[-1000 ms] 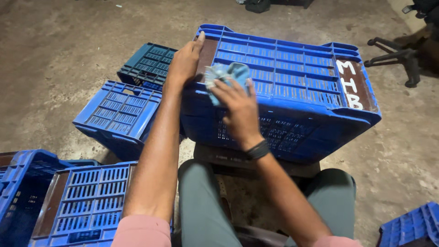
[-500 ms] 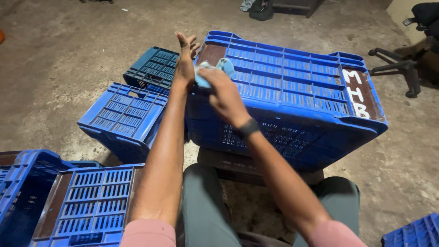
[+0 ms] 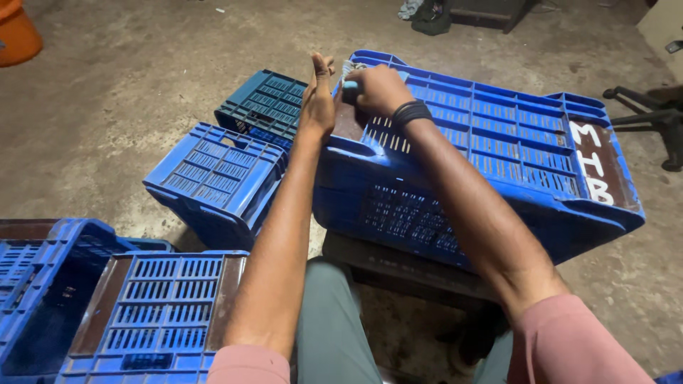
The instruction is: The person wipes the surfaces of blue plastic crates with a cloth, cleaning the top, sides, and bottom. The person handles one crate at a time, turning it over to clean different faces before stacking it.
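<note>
Right hand [image 3: 379, 89] clenched on cloth [image 3: 349, 78], pressing it to upturned crate [image 3: 491, 142]; left hand [image 3: 318, 103], fingers released, braces crate's edge.

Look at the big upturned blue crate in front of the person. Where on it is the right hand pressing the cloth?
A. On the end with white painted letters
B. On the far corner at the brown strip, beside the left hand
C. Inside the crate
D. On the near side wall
B: the right hand presses the cloth on the blue crate at its far brown-strip corner, beside the left hand.
</note>
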